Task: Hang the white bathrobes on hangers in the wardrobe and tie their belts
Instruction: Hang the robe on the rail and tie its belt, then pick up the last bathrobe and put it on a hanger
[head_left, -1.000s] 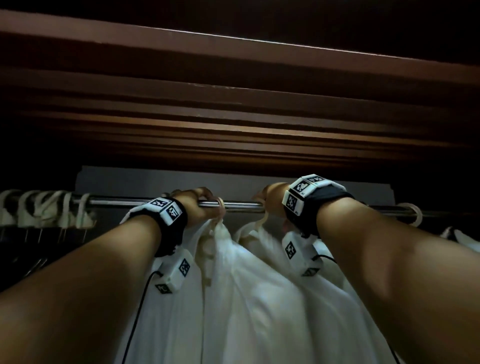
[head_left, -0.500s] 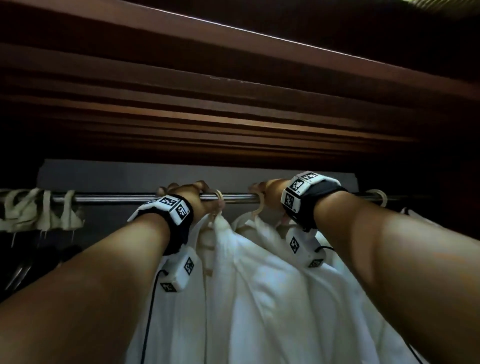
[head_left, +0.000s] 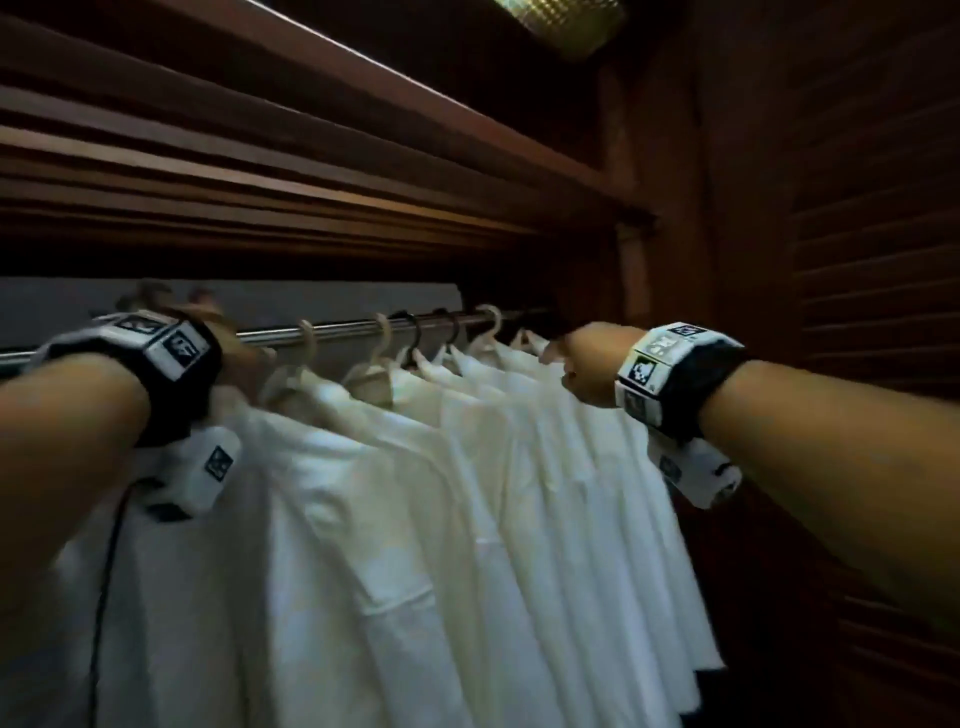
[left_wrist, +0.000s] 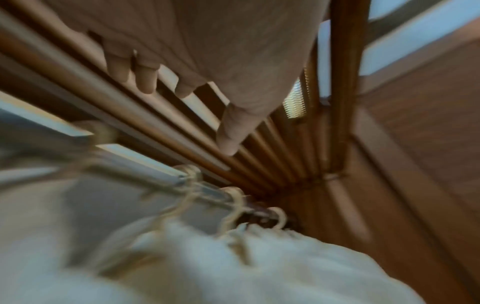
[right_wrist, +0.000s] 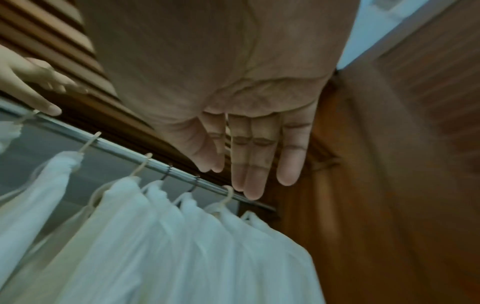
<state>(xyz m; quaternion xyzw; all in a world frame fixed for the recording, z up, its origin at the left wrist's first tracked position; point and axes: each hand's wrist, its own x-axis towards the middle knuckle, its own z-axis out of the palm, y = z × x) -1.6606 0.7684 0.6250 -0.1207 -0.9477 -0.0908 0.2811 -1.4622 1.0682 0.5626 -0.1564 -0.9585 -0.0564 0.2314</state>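
My right hand (right_wrist: 233, 98) is spread flat, fingers (right_wrist: 255, 164) straight and together, holding nothing, its tips just above the rail (head_left: 337, 328) and the last hook. The robes (head_left: 426, 519) hang in a packed row below and left of it, on hangers (head_left: 306, 343) along the rail. My left hand (left_wrist: 207, 51) is up by the rail left of the row; its fingers look loosely extended and gripping nothing, though that view is blurred. The slatted wardrobe (head_left: 857, 260) wall stands right of my right hand.
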